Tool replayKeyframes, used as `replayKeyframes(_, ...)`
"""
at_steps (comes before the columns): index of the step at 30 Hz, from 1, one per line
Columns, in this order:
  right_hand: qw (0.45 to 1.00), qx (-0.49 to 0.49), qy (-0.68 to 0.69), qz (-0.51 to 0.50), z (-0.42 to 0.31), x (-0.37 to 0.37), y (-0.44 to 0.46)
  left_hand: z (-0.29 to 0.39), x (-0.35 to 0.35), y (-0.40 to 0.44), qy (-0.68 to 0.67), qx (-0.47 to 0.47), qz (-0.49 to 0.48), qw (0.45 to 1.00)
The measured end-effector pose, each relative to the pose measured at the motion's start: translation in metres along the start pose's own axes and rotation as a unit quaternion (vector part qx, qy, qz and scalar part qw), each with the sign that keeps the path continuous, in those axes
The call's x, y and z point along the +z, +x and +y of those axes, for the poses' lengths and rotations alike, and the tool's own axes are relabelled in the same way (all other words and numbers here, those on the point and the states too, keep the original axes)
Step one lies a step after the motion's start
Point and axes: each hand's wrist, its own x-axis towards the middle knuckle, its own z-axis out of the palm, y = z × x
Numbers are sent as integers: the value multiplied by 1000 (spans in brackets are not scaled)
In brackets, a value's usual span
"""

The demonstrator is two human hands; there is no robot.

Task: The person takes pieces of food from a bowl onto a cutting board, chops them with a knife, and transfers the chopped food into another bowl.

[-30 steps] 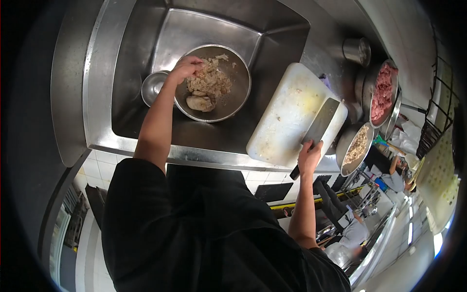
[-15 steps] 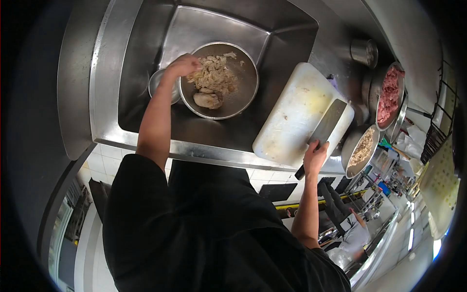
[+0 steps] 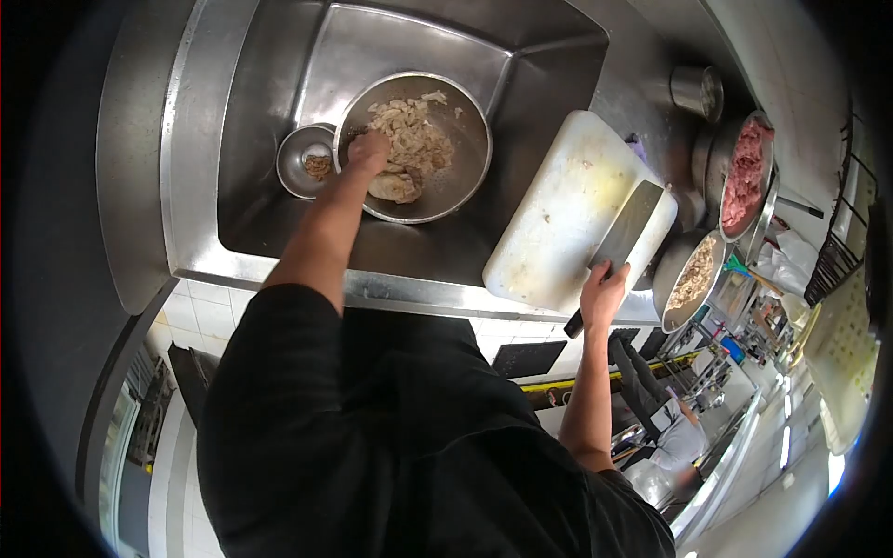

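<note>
My left hand (image 3: 369, 152) reaches into a large steel bowl (image 3: 479, 177) standing in the sink. Its fingers are curled at the left side of the pale, torn pieces of food (image 3: 416, 130), and what they grip is hidden. Just below that hand lies a larger pale lump, possibly cooked meat (image 3: 395, 186). My right hand (image 3: 603, 296) is wrapped round the black handle of a cleaver (image 3: 629, 223). The wide blade rests over the right part of a stained white cutting board (image 3: 549, 219).
A small steel bowl (image 3: 291, 166) with brown bits sits left of the large one in the sink (image 3: 409, 33). At the right stand a bowl of raw minced meat (image 3: 744, 177), a bowl of chopped food (image 3: 693, 279) and a metal container (image 3: 696, 93). Another person (image 3: 679, 437) is farther off.
My left hand has moved from the large bowl's left rim inward and down among the food. More of the small bowl now shows. My right hand keeps the cleaver in place.
</note>
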Motion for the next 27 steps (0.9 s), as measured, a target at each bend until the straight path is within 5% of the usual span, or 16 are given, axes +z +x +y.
replayKeyframes(2,1000,0,-6,2,1,0,0,8,23,2,5,9,18,1000)
replayKeyframes(4,1000,2,-8,1,1,1,0,26,35,7,-288,-222,129,923)
replayKeyframes(5,1000,5,-9,0,2,0,-2,22,40,6,-286,-222,126,924)
replayKeyframes(7,1000,1,-14,-2,1,0,0,9,43,8,-153,-17,116,981)
replayKeyframes(11,1000,6,0,1,-1,0,0,25,9,-4,-93,18,126,987)
replayKeyframes(13,1000,8,0,-7,-1,-1,-1,44,-19,-10,-71,44,14,996)
replayKeyframes(16,1000,5,-8,-9,-1,-1,-1,91,-36,-18,-73,97,-28,992)
replayKeyframes(20,1000,2,-24,-14,-5,-2,-4,123,43,21,17,123,-25,992)
replayKeyframes(22,1000,5,21,-8,-1,1,-1,125,67,18,-18,113,169,979)
replayKeyframes(27,1000,8,-12,-9,8,3,0,126,72,26,68,122,205,969)
